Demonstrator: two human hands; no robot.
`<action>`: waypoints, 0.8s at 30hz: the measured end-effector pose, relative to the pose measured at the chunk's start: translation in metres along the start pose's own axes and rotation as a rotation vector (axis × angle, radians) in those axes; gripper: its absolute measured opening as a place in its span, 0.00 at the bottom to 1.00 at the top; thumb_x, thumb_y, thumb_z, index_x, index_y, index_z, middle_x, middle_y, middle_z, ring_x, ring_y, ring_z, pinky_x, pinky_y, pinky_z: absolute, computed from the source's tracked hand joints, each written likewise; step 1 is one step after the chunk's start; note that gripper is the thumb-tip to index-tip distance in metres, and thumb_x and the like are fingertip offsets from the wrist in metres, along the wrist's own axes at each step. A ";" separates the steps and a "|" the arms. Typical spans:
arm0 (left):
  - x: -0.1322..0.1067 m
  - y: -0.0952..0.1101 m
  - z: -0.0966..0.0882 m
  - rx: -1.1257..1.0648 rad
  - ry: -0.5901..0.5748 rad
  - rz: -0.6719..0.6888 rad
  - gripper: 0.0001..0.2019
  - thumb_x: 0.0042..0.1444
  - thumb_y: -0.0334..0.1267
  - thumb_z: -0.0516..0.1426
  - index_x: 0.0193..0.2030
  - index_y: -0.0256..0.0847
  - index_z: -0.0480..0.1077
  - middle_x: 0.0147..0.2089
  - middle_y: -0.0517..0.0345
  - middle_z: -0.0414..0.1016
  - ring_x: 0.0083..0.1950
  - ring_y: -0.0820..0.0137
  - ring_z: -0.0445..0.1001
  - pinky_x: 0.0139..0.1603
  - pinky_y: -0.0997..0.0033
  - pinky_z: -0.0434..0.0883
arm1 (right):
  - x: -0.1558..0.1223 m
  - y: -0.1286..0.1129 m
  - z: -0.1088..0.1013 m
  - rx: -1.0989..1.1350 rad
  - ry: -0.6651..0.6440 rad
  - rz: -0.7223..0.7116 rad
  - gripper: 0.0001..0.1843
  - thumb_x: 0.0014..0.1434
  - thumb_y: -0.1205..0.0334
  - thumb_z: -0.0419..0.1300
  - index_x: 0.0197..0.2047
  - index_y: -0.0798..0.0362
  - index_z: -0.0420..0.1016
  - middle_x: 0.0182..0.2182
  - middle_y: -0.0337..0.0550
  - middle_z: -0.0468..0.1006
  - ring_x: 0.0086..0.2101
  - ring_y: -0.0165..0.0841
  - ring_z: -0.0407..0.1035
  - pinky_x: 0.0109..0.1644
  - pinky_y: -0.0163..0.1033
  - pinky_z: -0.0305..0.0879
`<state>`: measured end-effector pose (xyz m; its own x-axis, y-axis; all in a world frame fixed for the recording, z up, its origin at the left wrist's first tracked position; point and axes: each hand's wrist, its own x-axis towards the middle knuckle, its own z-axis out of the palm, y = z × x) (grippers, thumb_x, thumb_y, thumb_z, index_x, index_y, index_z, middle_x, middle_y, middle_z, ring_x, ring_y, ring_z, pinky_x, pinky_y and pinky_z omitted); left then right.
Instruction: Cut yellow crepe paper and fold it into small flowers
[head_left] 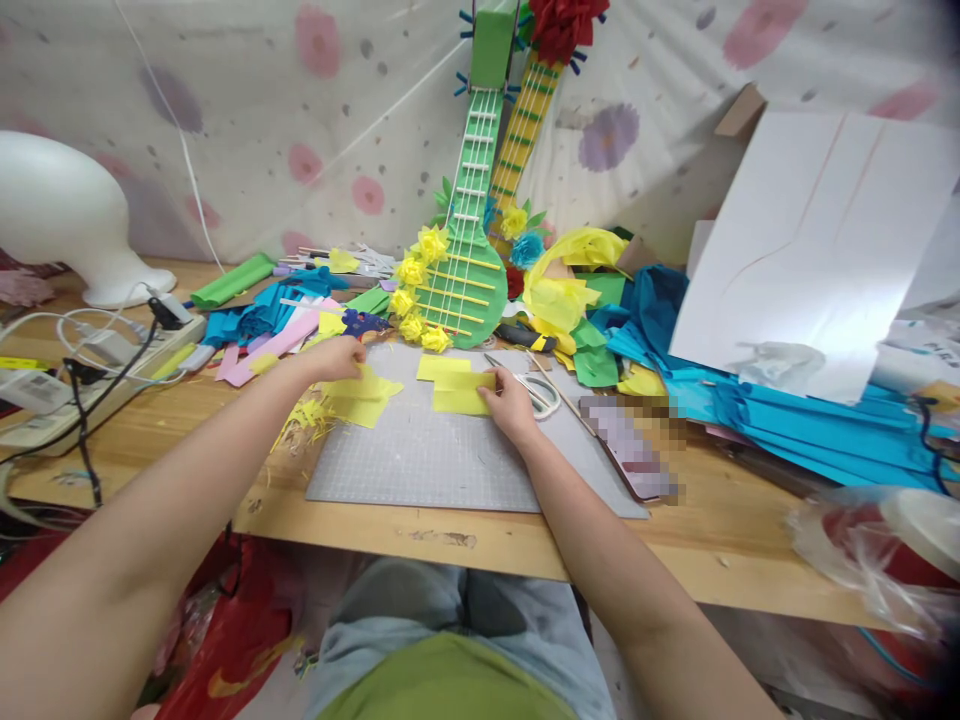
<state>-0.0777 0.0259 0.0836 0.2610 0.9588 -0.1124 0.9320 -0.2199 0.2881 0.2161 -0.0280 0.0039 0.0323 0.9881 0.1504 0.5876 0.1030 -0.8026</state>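
Pinching yellow paper (459, 399), right hand (513, 405) over grey mat (442, 470), wooden table (360, 524), flowered curtain (397, 80); left hand (340, 358), grip unclear

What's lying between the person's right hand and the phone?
In the head view, the scissors' handles and a thin stick lie between the right hand and the phone, on the grey mat.
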 end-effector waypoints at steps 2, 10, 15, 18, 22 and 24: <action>-0.003 0.008 -0.003 -0.140 0.157 0.019 0.06 0.35 0.37 0.59 0.22 0.41 0.66 0.25 0.61 0.68 0.31 0.68 0.66 0.34 0.73 0.60 | 0.002 0.001 -0.003 0.029 0.026 0.020 0.15 0.48 0.58 0.52 0.41 0.50 0.65 0.33 0.39 0.72 0.31 0.31 0.65 0.39 0.38 0.61; -0.007 0.063 0.024 -1.160 0.351 -0.069 0.15 0.32 0.36 0.63 0.30 0.37 0.69 0.29 0.58 0.73 0.29 0.71 0.71 0.31 0.73 0.67 | 0.018 0.013 -0.029 0.582 0.117 0.065 0.18 0.39 0.56 0.60 0.35 0.50 0.62 0.35 0.41 0.73 0.36 0.32 0.68 0.42 0.40 0.65; -0.006 0.103 0.080 -1.624 0.545 -0.368 0.08 0.39 0.31 0.59 0.29 0.37 0.67 0.27 0.60 0.72 0.27 0.74 0.71 0.33 0.72 0.69 | 0.022 0.019 -0.044 0.969 0.167 0.211 0.19 0.34 0.64 0.64 0.32 0.50 0.64 0.33 0.38 0.76 0.36 0.33 0.71 0.39 0.39 0.68; -0.003 0.124 0.110 -1.774 0.665 -0.476 0.04 0.47 0.29 0.54 0.31 0.37 0.65 0.29 0.59 0.72 0.29 0.74 0.72 0.37 0.70 0.70 | 0.022 0.022 -0.045 1.064 0.182 0.270 0.17 0.34 0.68 0.65 0.30 0.51 0.65 0.28 0.34 0.76 0.32 0.31 0.72 0.36 0.37 0.69; -0.002 0.138 0.123 -1.892 0.723 -0.385 0.05 0.51 0.28 0.52 0.35 0.38 0.66 0.36 0.56 0.75 0.35 0.74 0.74 0.43 0.70 0.71 | 0.020 0.018 -0.034 1.129 0.208 0.298 0.16 0.35 0.72 0.64 0.28 0.51 0.65 0.25 0.33 0.76 0.28 0.28 0.71 0.33 0.35 0.69; -0.003 0.140 0.123 -1.978 0.670 -0.305 0.06 0.53 0.27 0.51 0.37 0.38 0.67 0.38 0.55 0.76 0.38 0.74 0.75 0.45 0.70 0.71 | 0.016 0.012 -0.023 1.138 0.239 0.294 0.15 0.36 0.72 0.64 0.29 0.51 0.66 0.25 0.33 0.76 0.27 0.29 0.71 0.32 0.35 0.69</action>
<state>0.0832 -0.0296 0.0072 -0.3389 0.9208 -0.1932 -0.6419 -0.0762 0.7630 0.2422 -0.0133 0.0105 0.2655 0.9569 -0.1178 -0.5152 0.0375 -0.8563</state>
